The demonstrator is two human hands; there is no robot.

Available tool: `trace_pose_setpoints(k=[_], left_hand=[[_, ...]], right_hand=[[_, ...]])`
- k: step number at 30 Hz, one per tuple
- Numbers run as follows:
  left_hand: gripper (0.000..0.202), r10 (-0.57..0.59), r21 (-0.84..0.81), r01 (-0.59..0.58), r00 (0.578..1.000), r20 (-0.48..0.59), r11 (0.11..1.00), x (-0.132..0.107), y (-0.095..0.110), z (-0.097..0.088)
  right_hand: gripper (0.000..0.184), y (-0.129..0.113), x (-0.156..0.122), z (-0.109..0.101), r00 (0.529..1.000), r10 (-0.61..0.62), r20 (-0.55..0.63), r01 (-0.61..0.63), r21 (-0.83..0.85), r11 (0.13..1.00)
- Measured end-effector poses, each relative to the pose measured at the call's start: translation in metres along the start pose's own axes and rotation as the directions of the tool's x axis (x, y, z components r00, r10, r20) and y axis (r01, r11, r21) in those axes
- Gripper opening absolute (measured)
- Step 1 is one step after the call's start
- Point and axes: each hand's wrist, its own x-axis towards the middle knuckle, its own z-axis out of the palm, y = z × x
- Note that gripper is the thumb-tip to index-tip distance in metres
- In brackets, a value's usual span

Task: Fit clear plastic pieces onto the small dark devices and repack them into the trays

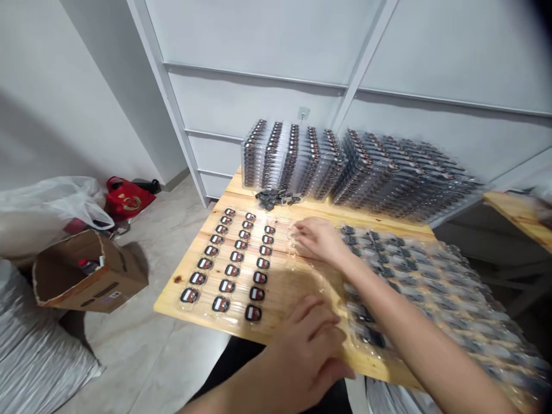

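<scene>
1. Resting with fingers spread, the left hand point(304, 356) lies on the near part of a clear blister tray point(288, 293).
2. Beside it, the right hand point(317, 240) sits farther along that tray, fingers loosely bunched; whether they pinch anything, I can't tell.
3. Three columns of small black-and-red badges point(237, 270) fill the tray's left side, on a pine table point(170, 302).
4. To the right, a second blister tray point(422, 276) of grey parts overhangs the table.
5. At the far edge stand stacked blister trays point(345, 167) before a white cabinet point(259, 46), with a small heap of dark parts point(276, 198) just in front.
6. Down on the floor to the left sit a cardboard box point(90, 276), a white plastic bag point(47, 207) and a red bag point(129, 198).
</scene>
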Motion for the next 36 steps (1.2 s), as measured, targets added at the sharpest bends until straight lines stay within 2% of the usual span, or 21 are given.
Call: trace_pose_setpoints(k=[4,8,11,20,23,26,28,29,31,33,34,35,36], left_hand=[[0.023,-0.114,-0.009,0.114,0.991,-0.076,0.993,-0.035,-0.017,-0.031],[0.028,-0.102,0.008,0.105,0.977,-0.189,0.994,-0.054,-0.034,-0.045],[0.026,-0.090,-0.011,0.090,0.968,-0.235,0.996,-0.059,-0.043,-0.048],[0.027,-0.126,-0.111,0.099,0.955,-0.267,0.989,-0.061,-0.057,-0.050],[0.026,-0.169,-0.171,0.124,0.945,-0.280,0.977,-0.062,-0.060,-0.049],[0.023,-0.274,-0.286,0.196,0.924,-0.267,0.938,-0.061,-0.063,-0.046],[0.021,-0.391,-0.408,0.267,0.883,-0.259,0.873,-0.058,-0.066,-0.044],[0.021,-0.473,-0.498,0.304,0.843,-0.256,0.812,-0.054,-0.069,-0.042],[0.023,-0.651,-0.721,0.319,0.721,-0.237,0.615,-0.044,-0.075,-0.039],[0.027,-0.791,-0.916,0.198,0.587,-0.174,0.349,-0.029,-0.082,-0.036],[0.028,-0.828,-0.968,0.097,0.542,-0.143,0.231,-0.022,-0.086,-0.035],[0.030,-0.846,-0.991,-0.007,0.521,-0.115,0.131,-0.014,-0.089,-0.033],[0.030,-0.849,-0.993,-0.101,0.519,-0.100,0.055,-0.007,-0.091,-0.032]], right_hand=[[0.025,-0.028,0.047,0.039,0.991,0.089,0.096,-0.086,-0.042,0.995],[0.023,-0.034,0.062,0.055,0.983,0.112,0.146,-0.099,-0.093,0.991],[0.022,-0.034,0.065,0.061,0.977,0.135,0.163,-0.116,-0.123,0.986],[0.016,-0.040,0.068,0.067,0.974,0.148,0.174,-0.119,-0.164,0.979],[0.016,-0.040,0.069,0.069,0.977,0.124,0.173,-0.097,-0.156,0.983],[0.014,-0.037,0.069,0.070,0.980,0.094,0.174,-0.070,-0.137,0.988],[0.017,-0.037,0.070,0.067,0.982,0.080,0.170,-0.060,-0.120,0.991],[0.021,-0.037,0.070,0.064,0.984,0.076,0.162,-0.058,-0.112,0.992],[0.030,-0.041,0.068,0.054,0.987,0.066,0.144,-0.053,-0.094,0.994],[0.035,-0.050,0.064,0.039,0.993,0.037,0.116,-0.033,-0.038,0.999],[0.036,-0.055,0.060,0.030,0.995,0.014,0.102,-0.015,0.006,1.000],[0.037,-0.062,0.056,0.021,0.996,-0.011,0.089,0.006,0.055,0.998],[0.038,-0.068,0.052,0.013,0.996,-0.036,0.081,0.028,0.104,0.994]])
